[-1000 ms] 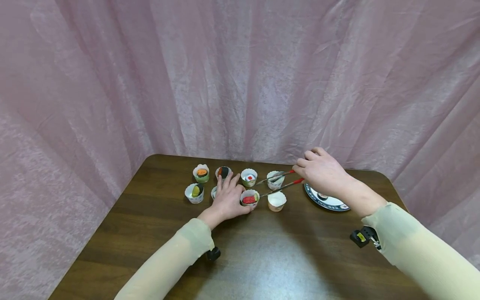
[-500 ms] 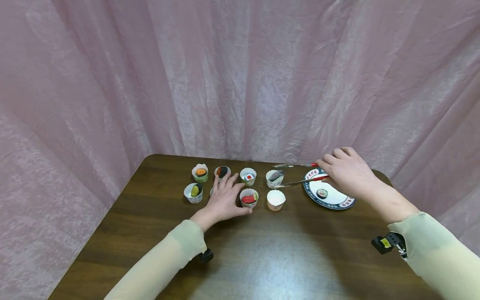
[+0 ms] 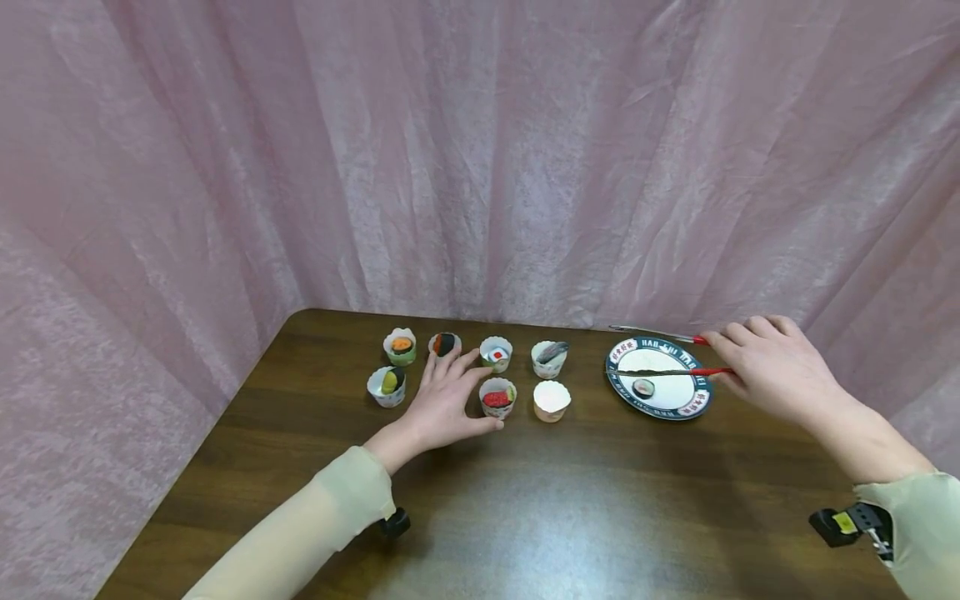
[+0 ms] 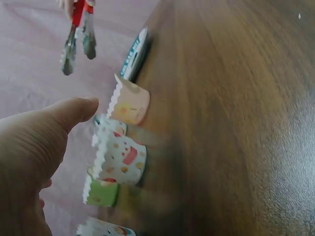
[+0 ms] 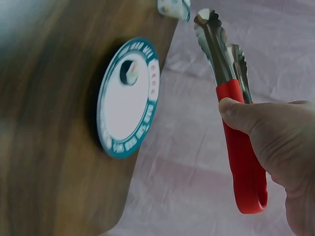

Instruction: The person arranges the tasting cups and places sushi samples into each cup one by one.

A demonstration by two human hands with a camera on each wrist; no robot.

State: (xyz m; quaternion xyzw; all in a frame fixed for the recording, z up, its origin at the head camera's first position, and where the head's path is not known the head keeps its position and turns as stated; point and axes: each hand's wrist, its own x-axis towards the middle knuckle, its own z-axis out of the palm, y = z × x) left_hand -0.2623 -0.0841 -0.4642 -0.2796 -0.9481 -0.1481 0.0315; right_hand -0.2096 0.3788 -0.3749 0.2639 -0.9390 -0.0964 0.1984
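Observation:
My right hand (image 3: 780,371) grips the red handles of metal tongs (image 5: 236,142). Their two arms stand apart above the plate (image 3: 663,412), with nothing between the tips. On the plate's white middle lies one small sushi roll (image 3: 643,388). My left hand (image 3: 441,408) spreads over the paper cups, fingers extended and thumb pointing right. Between its thumb and forefinger stands a cup with red-topped sushi (image 3: 497,399). The left hand partly covers a cup with dark and orange sushi (image 3: 444,342). In the left wrist view, the thumb (image 4: 76,110) is near the cup rims.
To the right of the left hand are a cup with grey-topped sushi (image 3: 552,353) and a pale cup (image 3: 552,403) with a bare inside. More sushi cups (image 3: 400,348) stand at left. A pink curtain (image 3: 480,167) hangs behind the wooden table (image 3: 570,500).
My right hand has carried the tongs rightward from the cups to above the plate, uncovering the roll there. The left hand has shifted slightly left and stays spread over the cups.

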